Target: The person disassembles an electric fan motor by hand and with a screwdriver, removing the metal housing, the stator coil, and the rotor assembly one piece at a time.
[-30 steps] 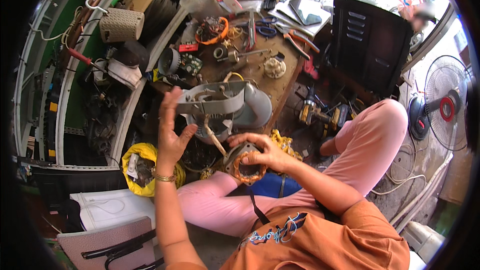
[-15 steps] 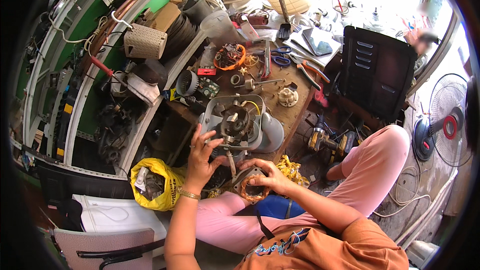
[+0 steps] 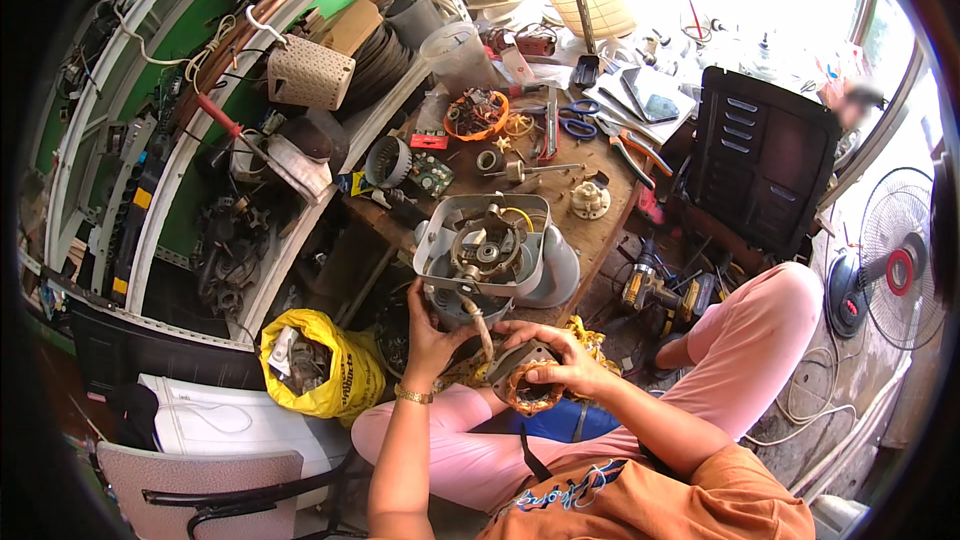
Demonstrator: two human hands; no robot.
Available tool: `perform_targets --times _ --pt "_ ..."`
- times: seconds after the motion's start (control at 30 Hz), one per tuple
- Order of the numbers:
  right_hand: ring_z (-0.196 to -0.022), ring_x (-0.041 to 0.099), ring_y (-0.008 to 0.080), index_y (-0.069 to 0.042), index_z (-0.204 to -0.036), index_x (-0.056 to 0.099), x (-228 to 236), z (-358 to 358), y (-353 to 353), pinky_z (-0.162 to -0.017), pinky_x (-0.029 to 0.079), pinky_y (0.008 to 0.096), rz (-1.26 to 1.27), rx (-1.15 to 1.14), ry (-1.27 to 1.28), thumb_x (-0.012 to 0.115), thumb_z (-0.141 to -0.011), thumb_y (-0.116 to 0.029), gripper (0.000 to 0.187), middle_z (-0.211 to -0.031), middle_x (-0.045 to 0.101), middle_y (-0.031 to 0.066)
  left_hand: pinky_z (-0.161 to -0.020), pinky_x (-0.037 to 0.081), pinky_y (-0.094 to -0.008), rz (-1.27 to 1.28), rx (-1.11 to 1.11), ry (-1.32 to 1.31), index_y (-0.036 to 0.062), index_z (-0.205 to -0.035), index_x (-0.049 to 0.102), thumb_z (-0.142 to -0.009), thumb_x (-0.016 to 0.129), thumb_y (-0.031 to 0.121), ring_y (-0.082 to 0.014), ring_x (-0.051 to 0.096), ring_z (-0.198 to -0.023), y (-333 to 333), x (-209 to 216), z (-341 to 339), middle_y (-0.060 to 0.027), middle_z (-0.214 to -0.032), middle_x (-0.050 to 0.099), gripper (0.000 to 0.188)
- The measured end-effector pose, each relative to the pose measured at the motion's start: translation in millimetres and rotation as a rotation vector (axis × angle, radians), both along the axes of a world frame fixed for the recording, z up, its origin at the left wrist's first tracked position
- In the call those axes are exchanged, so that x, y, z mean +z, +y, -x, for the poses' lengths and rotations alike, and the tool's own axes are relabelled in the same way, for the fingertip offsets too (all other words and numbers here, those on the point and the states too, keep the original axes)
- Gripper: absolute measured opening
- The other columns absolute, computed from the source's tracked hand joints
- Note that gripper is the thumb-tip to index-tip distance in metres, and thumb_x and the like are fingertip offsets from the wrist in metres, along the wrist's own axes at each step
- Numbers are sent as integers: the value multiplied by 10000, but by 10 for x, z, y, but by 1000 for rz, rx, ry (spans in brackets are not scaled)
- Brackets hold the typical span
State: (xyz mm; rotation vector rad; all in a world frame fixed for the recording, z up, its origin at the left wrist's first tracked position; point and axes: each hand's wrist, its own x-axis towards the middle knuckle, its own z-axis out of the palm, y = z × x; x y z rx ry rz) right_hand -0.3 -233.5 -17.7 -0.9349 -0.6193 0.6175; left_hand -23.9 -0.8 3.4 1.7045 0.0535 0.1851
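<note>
A grey fan motor housing (image 3: 495, 255) with its metal core showing sits at the near edge of a cluttered wooden bench (image 3: 600, 240). My left hand (image 3: 432, 325) cups the housing's lower left side from below. My right hand (image 3: 556, 365) holds a ring-shaped motor stator with copper windings (image 3: 527, 390) just under the housing, above my lap in pink trousers. A thin wire runs from the housing down toward the stator.
A yellow plastic bag (image 3: 318, 365) of scraps lies at my left. Scissors (image 3: 575, 122), pliers, an orange ring of parts (image 3: 476, 115) and small pieces cover the bench. A black case (image 3: 760, 155) stands open at right, a fan (image 3: 895, 260) beyond it, and a cordless drill (image 3: 645, 285) on the floor.
My left hand, raised and spread a second ago, has come down and taken hold of the housing's underside. The right hand keeps the stator. The view has shifted lower.
</note>
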Motion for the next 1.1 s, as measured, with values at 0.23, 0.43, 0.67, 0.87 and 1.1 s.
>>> perform_targets --times 0.23,0.43,0.67,0.87,1.1 --pt "-1243 442 245 -19 -1121 590 44 -104 -95 -1043 338 385 -91 -8 151 716 -721 -249 478 -1366 455 158 -1028 372 -358 -327 100 -141 94 -1473 116 -713 793 114 -212 337 -1259 -144 -46 -97 -92 -1372 215 1019" --pt "-1187 495 250 -25 -1103 596 -142 -138 -175 -1000 394 374 -62 -80 166 705 -700 -264 481 -1354 460 170 -1043 347 -393 279 -76 -220 162 -1485 106 -755 719 132 -196 342 -1271 -142 -35 -107 -38 -1417 238 954" --pt "-1223 457 240 -32 -1107 593 -187 -226 -229 -1035 332 368 -29 -94 137 685 -707 -304 493 -1344 482 144 -1088 252 -386 66 79 -89 84 -1446 160 -709 817 335 -242 311 -1282 -165 -121 -161 -98 -1376 246 1019" --pt "-1178 496 223 -31 -1113 586 -249 -232 -252 -1011 358 353 -39 -87 220 674 -730 -293 472 -1335 493 132 -1079 255 -385 -107 9 -77 104 -1456 142 -713 794 364 -233 300 -1299 -87 -68 -240 -109 -1390 269 1022" --pt "-1114 549 232 -10 -1114 567 -281 -266 -236 -967 417 358 -127 -79 273 674 -744 -268 463 -1308 496 169 -1094 242 -366 52 -75 -110 105 -1473 130 -697 737 537 -203 273 -1340 340 -459 -433 -48 -1467 256 1076"
